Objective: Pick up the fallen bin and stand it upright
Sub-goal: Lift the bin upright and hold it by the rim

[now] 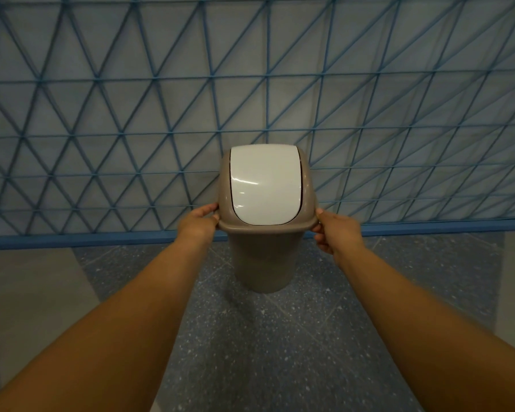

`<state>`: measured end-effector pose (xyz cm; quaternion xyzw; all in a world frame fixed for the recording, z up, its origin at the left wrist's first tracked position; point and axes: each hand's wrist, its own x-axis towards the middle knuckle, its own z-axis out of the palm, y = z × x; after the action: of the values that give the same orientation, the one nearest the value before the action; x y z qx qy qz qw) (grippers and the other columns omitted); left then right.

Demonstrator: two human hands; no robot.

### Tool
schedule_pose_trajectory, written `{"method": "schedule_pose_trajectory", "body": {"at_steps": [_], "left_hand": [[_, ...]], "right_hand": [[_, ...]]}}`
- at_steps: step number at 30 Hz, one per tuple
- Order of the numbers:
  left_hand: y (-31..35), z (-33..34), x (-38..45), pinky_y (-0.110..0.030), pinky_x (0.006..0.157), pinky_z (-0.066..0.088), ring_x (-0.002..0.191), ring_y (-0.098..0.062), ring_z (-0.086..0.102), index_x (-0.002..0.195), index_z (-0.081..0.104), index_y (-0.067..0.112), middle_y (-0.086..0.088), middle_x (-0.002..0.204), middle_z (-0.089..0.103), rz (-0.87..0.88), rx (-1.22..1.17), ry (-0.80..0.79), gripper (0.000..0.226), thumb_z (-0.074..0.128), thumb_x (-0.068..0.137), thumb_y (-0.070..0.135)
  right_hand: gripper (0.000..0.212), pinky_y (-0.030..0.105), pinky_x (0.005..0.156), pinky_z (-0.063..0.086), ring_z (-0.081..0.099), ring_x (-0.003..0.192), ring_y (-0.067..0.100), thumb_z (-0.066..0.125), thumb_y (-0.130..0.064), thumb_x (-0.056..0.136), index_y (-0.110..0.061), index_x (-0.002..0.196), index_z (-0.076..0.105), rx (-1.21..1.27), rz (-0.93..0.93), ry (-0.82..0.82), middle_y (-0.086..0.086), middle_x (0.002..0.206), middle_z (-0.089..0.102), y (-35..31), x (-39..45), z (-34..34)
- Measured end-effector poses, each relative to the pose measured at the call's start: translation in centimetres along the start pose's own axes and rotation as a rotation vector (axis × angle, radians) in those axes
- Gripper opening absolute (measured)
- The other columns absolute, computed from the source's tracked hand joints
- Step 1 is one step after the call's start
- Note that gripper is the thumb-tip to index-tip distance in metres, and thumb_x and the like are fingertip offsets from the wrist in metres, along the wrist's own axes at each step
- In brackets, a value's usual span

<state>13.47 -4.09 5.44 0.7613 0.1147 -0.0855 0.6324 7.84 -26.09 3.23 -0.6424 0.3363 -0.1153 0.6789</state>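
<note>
A taupe plastic bin [263,263] with a white swing lid [265,185] stands upright in the middle of the view, its base on the speckled floor close to the wall. My left hand [198,223] grips the left side of the bin's rim, fingers curled under the lip. On the opposite side, my right hand [335,233] holds the rim the same way. Both arms are stretched out straight ahead of me.
A grey wall [101,114] crossed by a blue triangular line pattern rises right behind the bin, with a blue skirting strip [72,240] at its foot. The floor [265,337] is dark speckled tile, with a lighter grey patch [33,292] at the left.
</note>
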Motion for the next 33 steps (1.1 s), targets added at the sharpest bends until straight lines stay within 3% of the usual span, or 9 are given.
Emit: {"method": "schedule_pose_trajectory", "body": {"at_steps": [4, 12, 17, 24, 33], "left_hand": [[0.5, -0.1, 0.5, -0.033, 0.099, 0.042, 0.116, -0.028, 0.058, 0.128, 0.056, 0.015, -0.016, 0.124, 0.064, -0.005, 0.031, -0.003, 0.037, 0.054, 0.090, 0.015], [-1.2, 0.5, -0.9, -0.029, 0.096, 0.042, 0.109, -0.023, 0.061, 0.120, 0.063, 0.021, -0.009, 0.118, 0.068, -0.016, -0.130, 0.089, 0.034, 0.061, 0.086, 0.016], [-0.6, 0.2, -0.2, -0.027, 0.093, 0.040, 0.112, -0.024, 0.060, 0.123, 0.061, 0.019, -0.010, 0.120, 0.066, -0.022, -0.093, 0.053, 0.036, 0.060, 0.087, 0.017], [-0.4, 0.3, 0.1, -0.034, 0.105, 0.040, 0.116, -0.026, 0.057, 0.124, 0.060, 0.017, -0.011, 0.124, 0.064, -0.008, -0.046, 0.043, 0.036, 0.058, 0.088, 0.016], [-0.2, 0.1, 0.2, -0.027, 0.092, 0.041, 0.109, -0.024, 0.062, 0.127, 0.057, 0.016, -0.012, 0.121, 0.066, 0.001, 0.001, 0.010, 0.037, 0.055, 0.090, 0.014]], "right_hand": [[0.026, 0.028, 0.051, 0.044, 0.048, 0.052, 0.014, 0.056, -0.032, 0.090, -0.014, 0.071, 0.062, 0.030, 0.031, -0.019, 0.006, 0.068, 0.062, 0.7, -0.4, 0.0], [0.031, 0.028, 0.050, 0.040, 0.044, 0.048, 0.013, 0.055, -0.029, 0.091, -0.015, 0.064, 0.056, 0.006, 0.012, 0.004, 0.003, 0.060, 0.058, -0.7, 0.5, 0.5], [0.029, 0.028, 0.049, 0.043, 0.048, 0.050, 0.013, 0.055, -0.032, 0.090, -0.015, 0.067, 0.058, 0.004, 0.023, 0.002, 0.004, 0.064, 0.059, -0.2, 0.3, 0.4], [0.029, 0.029, 0.054, 0.045, 0.050, 0.053, 0.014, 0.056, -0.033, 0.090, -0.016, 0.067, 0.060, -0.027, 0.005, 0.004, 0.004, 0.066, 0.061, -0.1, 0.4, 0.2], [0.029, 0.029, 0.052, 0.042, 0.047, 0.051, 0.014, 0.055, -0.030, 0.091, -0.015, 0.067, 0.059, -0.026, 0.002, -0.001, 0.004, 0.064, 0.060, -0.5, 0.4, 0.1]]}}
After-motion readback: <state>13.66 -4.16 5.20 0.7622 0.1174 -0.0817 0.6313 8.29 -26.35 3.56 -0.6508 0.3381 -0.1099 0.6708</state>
